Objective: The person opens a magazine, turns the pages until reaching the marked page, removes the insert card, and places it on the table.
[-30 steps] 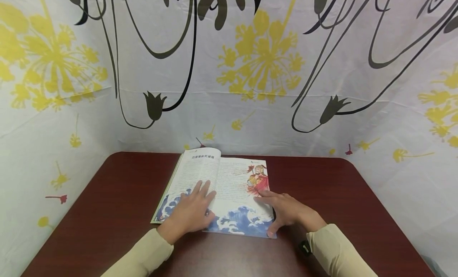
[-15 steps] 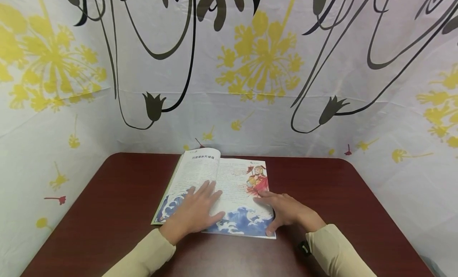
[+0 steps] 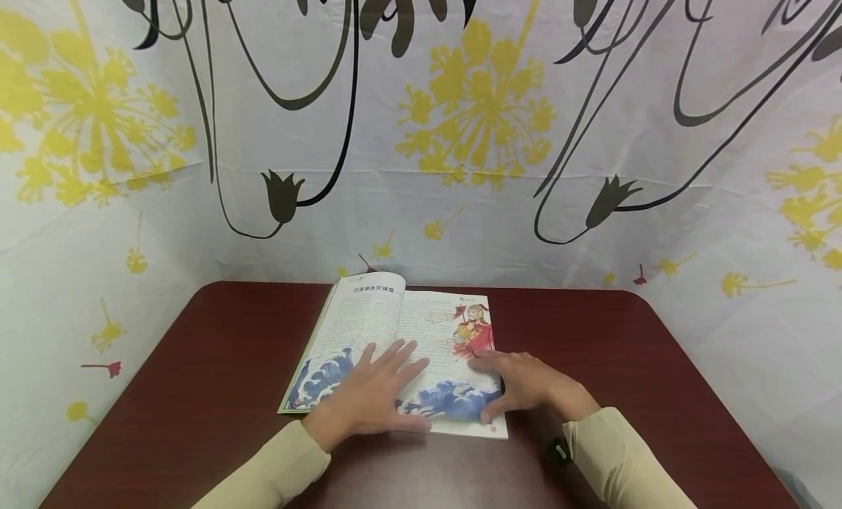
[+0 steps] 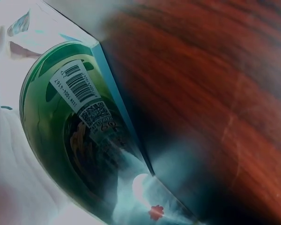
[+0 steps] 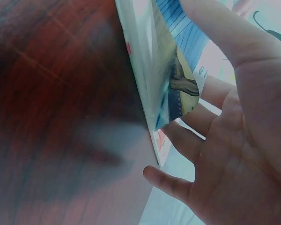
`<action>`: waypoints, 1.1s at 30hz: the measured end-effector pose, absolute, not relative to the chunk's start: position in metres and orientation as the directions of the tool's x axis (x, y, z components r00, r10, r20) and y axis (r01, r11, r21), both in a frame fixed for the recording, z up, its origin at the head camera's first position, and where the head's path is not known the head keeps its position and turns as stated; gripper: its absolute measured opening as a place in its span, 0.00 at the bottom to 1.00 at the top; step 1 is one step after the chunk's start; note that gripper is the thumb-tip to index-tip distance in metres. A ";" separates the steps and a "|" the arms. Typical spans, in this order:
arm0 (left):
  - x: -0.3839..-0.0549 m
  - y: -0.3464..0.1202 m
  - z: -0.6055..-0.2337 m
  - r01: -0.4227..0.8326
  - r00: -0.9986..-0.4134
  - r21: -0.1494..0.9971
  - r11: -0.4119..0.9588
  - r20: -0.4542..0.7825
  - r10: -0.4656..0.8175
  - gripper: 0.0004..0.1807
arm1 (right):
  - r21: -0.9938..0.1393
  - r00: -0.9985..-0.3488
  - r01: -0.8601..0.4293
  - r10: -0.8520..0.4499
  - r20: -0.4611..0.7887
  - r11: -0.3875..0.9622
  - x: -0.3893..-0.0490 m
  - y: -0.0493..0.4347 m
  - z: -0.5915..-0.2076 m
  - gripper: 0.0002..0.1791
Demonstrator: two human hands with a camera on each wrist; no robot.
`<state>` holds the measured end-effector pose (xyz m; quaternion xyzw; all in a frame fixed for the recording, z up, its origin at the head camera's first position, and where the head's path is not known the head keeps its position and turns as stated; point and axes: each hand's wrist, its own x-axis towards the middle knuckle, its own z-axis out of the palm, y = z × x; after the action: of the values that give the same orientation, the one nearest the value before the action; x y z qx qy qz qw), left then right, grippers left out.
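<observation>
the left hand (image 3: 371, 399) lies fingers spread over the open magazine (image 3: 427, 326), mid-table (image 3: 592, 333), far side; the right hand (image 3: 536, 386) pinches the right page (image 3: 454, 401), near corner curled. the barcode label (image 4: 79, 86) reads "issn".

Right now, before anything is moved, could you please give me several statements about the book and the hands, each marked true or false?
1. The book lies open on the table. True.
2. Both hands are off the book. False: the left hand is spread over its lower part, and the right hand holds the outer edge of the right page.
3. A barcode shows in the left wrist view. True.
4. A red-robed figure is printed on the left page. False: the red-robed figure is on the right page.
5. The sleeves are black. False: the sleeves are pale beige.
</observation>
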<state>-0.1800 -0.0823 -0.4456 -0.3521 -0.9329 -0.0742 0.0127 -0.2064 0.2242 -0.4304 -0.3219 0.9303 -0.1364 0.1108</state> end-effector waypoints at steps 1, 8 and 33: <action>-0.180 -0.082 -0.446 0.661 -0.750 0.118 0.741 0.078 0.657 0.53 | -0.333 -0.774 -0.559 -0.622 -0.118 0.759 -0.207 0.224 -0.430 0.50; -0.179 -0.081 -0.444 0.662 -0.749 0.090 0.744 0.082 0.657 0.51 | -0.389 -0.793 -0.517 -0.597 -0.118 0.763 -0.208 0.227 -0.428 0.50; -0.185 -0.085 -0.450 0.730 -0.645 0.016 0.684 0.348 0.680 0.42 | -0.500 -0.837 -0.419 -0.536 -0.111 0.758 -0.215 0.255 -0.406 0.62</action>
<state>-0.1850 -0.0853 -0.4497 -0.3900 -0.9036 -0.0778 0.1592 -0.2151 0.2547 -0.4063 -0.2569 0.9293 -0.2343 0.1245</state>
